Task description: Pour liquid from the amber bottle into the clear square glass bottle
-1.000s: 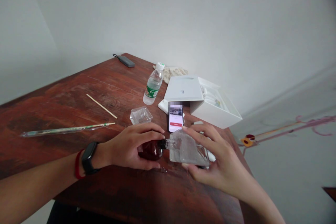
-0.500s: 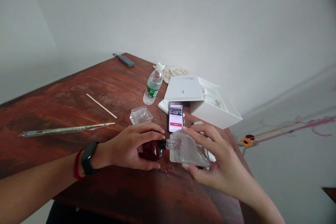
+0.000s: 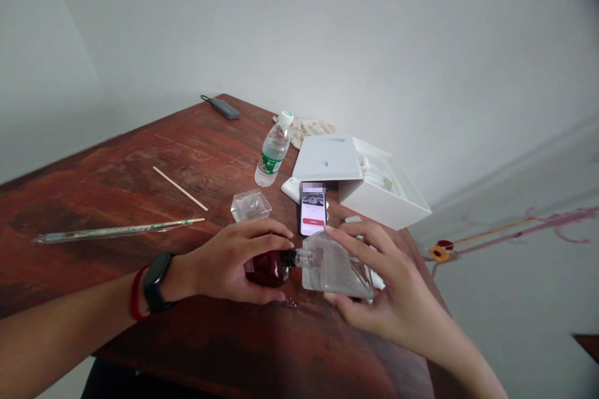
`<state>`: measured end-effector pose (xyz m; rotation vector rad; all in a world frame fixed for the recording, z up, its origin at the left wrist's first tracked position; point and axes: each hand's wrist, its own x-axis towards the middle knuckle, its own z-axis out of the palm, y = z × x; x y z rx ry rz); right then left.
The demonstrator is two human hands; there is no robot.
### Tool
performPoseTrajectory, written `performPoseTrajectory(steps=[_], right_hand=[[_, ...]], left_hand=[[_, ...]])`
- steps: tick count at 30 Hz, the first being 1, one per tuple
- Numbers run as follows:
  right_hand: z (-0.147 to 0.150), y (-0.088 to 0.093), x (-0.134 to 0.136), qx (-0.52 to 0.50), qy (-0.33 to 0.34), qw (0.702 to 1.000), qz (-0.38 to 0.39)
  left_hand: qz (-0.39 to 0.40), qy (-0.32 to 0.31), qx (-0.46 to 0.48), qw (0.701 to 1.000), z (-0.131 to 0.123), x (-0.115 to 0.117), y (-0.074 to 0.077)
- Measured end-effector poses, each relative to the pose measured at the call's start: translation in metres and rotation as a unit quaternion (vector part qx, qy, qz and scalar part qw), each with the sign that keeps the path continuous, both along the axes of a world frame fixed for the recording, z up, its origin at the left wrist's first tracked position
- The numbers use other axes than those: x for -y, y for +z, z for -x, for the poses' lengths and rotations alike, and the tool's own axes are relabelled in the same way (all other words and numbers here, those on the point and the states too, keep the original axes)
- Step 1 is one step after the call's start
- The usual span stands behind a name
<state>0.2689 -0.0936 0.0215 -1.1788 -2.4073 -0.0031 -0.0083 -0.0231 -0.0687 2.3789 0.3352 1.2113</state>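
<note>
My left hand (image 3: pixel 238 262) is wrapped round a dark red-brown bottle (image 3: pixel 274 269) with a black neck. Opposite it, my right hand (image 3: pixel 374 274) grips a clear, flat-sided bottle (image 3: pixel 327 265) between thumb and fingers. The clear bottle lies tilted on its side, its threaded neck pointing left and meeting the dark bottle's black neck; whether liquid passes between them I cannot tell. Small wet drops (image 3: pixel 291 303) lie on the table below the necks. Just beyond my left hand is a clear plastic cup (image 3: pixel 251 205), partly hidden by the fingers.
A water bottle (image 3: pixel 272 153) with a green label stands behind the cup. A lit phone (image 3: pixel 313 212) leans by an open white box (image 3: pixel 384 202). Leftward on the wooden table (image 3: pixel 116 187) lie a bare stick (image 3: pixel 180 188) and wrapped chopsticks (image 3: pixel 119 230). A grey device (image 3: pixel 224 108) sits at the far corner.
Almost nothing differs. Both hands keep their hold on the two bottles, with the necks still together; the view has shifted only very slightly.
</note>
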Motion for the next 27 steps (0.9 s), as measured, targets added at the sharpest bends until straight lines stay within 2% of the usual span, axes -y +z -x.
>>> performPoseTrajectory(steps=[27], right_hand=[[0.0014,0.0005,0.0031,-0.016,-0.004,1.0,0.022]], left_hand=[[-0.016,0.009,0.0,1.0,0.0011,0.0007,0.0001]])
